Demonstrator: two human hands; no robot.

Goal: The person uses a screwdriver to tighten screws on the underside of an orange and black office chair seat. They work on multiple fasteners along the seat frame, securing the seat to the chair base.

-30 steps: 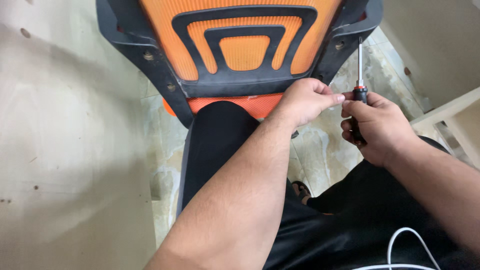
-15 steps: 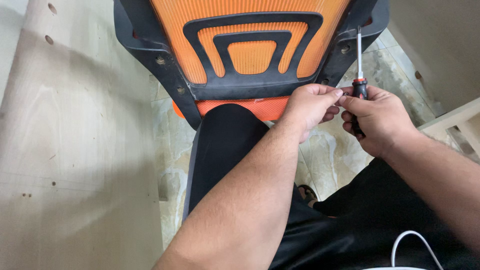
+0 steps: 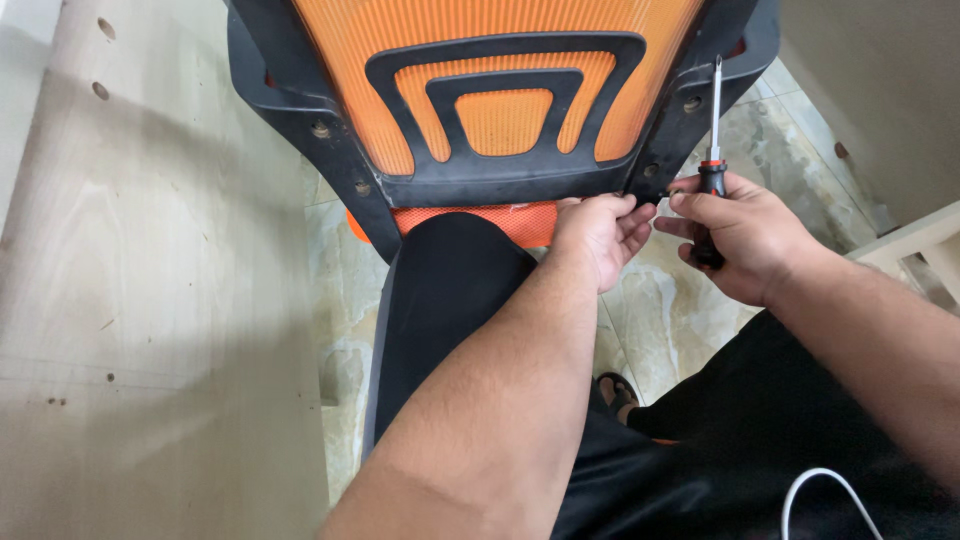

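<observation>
Both hands shifted left; right hand (image 3: 745,235) grips screwdriver (image 3: 712,150).

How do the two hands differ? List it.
The right hand is wrapped around a screwdriver with its shaft pointing up; the left hand holds no tool. The left hand's fingers curl against the black chair frame; the right hand sits just beside it. Both are bare and meet at the frame's lower right corner.
</observation>
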